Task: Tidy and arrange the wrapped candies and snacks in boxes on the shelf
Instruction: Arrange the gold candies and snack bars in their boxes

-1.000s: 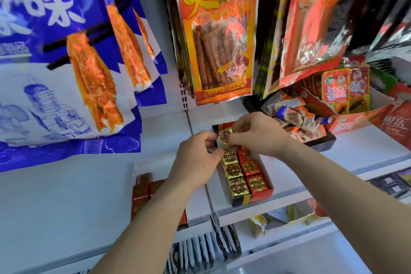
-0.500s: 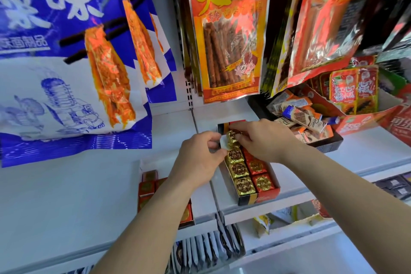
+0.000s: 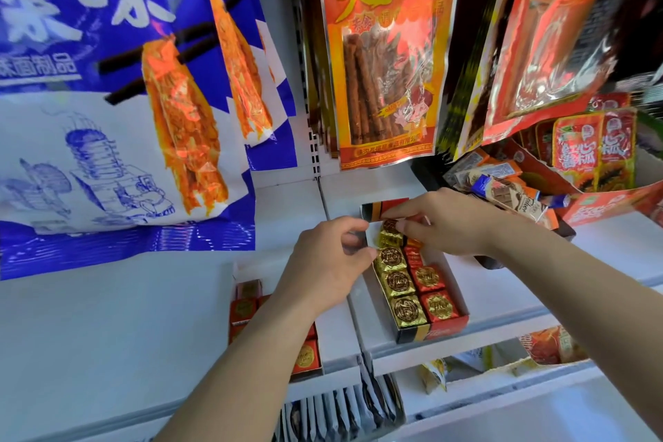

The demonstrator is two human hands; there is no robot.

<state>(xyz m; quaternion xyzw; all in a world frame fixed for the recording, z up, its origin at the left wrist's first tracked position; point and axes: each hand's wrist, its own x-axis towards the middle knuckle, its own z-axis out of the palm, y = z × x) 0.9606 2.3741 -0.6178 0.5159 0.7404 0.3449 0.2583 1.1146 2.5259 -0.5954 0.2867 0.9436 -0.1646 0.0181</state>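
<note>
Snack bags (image 3: 380,57) overhang box (image 3: 430,332) — bars (image 3: 509,192) beside — right hand (image 3: 455,222) pinches candy (image 3: 389,232)

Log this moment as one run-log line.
step: arranging | right hand: pinches gold candy at back of candy box | left hand: curled at its left wall, grip unclear

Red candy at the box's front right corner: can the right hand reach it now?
Probably yes. The red candy lies uncovered at the front of the box, nothing above it; the right hand, pinching a gold candy at the back, would only draw back.
</note>
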